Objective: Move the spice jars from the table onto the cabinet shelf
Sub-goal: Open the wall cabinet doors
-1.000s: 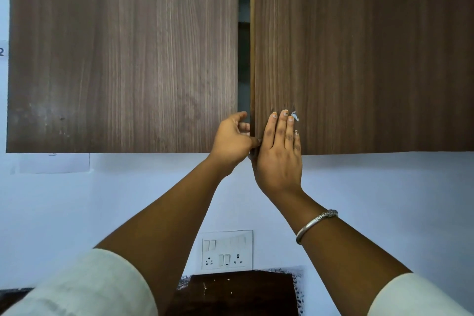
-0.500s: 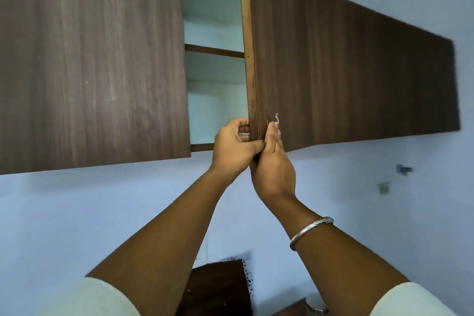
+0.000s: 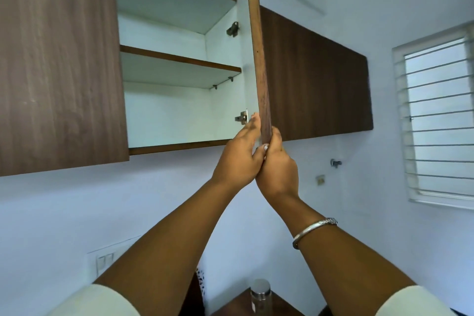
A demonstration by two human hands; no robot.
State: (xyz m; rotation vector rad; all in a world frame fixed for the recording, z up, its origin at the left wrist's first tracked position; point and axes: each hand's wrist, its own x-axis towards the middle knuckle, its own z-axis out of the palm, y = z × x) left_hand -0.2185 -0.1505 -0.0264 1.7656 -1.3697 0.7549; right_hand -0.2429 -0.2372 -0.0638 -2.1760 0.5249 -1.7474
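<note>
Cabinet door (image 3: 259,64) swung wider; left hand (image 3: 238,159), right hand (image 3: 278,165) grip edge; one jar (image 3: 260,296).

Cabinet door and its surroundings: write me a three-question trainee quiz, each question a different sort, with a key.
1. True or false: the right-hand cabinet door is shut.
2. The door's lower corner is gripped by: A) the left hand alone; B) the right hand alone; C) both hands.
3. Fill the gap: the steel-lidded jar stands on the ____.

Key
1. False: it is swung open, seen edge-on.
2. C.
3. table.
</note>
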